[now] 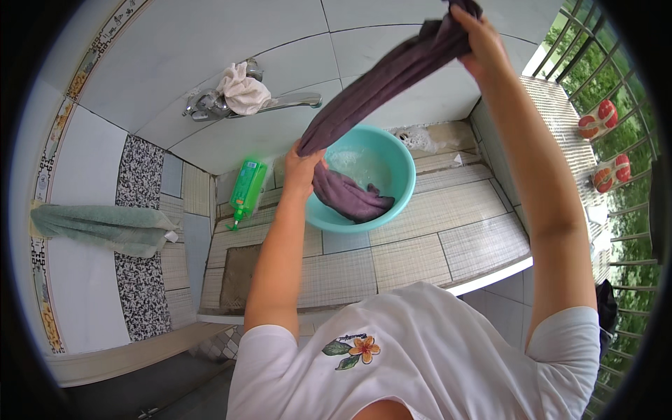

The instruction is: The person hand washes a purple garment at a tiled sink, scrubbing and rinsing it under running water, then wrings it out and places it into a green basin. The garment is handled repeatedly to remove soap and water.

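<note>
A wet-looking purple cloth stretches slantwise between my two hands. My right hand grips its upper end, raised high near the wall. Lower down, my left hand is closed around the cloth at the left rim of a turquoise plastic basin. Below that fist the cloth's other end lies bunched in the basin. Cloudy, sudsy water shows beside it. Whether the cloth is a garment, I cannot tell.
A green pump bottle lies left of the basin on the tiled counter. Above, a chrome faucet juts from the wall with a white rag draped over it. A green towel hangs at left; window bars line the right.
</note>
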A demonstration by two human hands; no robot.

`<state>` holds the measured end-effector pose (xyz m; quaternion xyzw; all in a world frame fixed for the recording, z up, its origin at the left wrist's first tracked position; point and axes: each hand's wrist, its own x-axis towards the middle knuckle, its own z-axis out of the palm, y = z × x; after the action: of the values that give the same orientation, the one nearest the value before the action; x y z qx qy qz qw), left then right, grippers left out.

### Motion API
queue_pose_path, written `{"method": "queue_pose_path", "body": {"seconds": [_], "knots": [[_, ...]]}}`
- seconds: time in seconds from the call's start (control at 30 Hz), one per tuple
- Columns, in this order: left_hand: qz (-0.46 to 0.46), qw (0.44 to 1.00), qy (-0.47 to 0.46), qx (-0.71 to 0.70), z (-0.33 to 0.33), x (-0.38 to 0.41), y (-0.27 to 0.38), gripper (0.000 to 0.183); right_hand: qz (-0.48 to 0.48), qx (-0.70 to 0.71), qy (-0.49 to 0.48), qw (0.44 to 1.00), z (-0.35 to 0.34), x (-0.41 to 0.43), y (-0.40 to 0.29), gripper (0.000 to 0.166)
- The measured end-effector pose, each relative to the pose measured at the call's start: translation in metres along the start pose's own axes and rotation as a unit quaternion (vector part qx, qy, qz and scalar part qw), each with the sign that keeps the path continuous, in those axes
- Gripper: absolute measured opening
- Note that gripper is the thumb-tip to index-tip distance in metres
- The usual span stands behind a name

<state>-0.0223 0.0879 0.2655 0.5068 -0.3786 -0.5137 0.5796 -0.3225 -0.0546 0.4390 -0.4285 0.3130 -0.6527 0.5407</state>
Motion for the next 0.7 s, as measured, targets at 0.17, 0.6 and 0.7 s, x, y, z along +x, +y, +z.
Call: {"method": "queue_pose_path", "body": {"seconds": [0.17, 0.6, 0.7], "knots": [[-0.095, 0.972, 0.164, -0.139, -0.032, 0.053, -0.073, 0.02, 0.253, 0.114, 0.209, 0.938, -0.065, -0.079, 0.169, 0.027], [0.007, 0.775, 0.134, 0.617, -0.054, 0.082, -0.201, 0.059, 0.567, -0.045, 0.131, 0.812, -0.058, -0.147, 0.326, 0.078], [-0.13, 0.789, 0.121, 0.588, 0.005, 0.074, -0.203, 0.057, 0.594, 0.013, 0.138, 0.792, -0.048, -0.133, 0.344, 0.081]]}}
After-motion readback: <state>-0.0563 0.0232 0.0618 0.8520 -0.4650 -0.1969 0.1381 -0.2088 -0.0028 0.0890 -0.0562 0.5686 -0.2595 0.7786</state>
